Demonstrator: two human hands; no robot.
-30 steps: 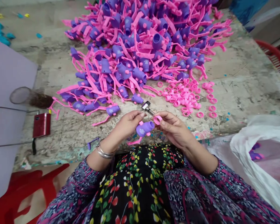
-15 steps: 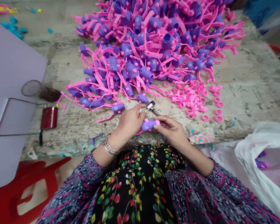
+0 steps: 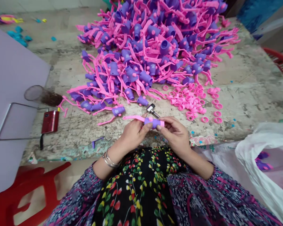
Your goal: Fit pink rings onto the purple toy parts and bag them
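The left hand gripped the purple part on the hammer's near side; the right hand gripped the part's pink-ringed end. Loose pink rings lay right of the hammer.

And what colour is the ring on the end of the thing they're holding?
The ring is pink, seen best in the head view.

Left grip and right grip pinch, fingertips close together.

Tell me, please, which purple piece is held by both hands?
The purple piece between the left hand and right hand, with a pink ring at one end; the piled pieces lie on the table, unheld.
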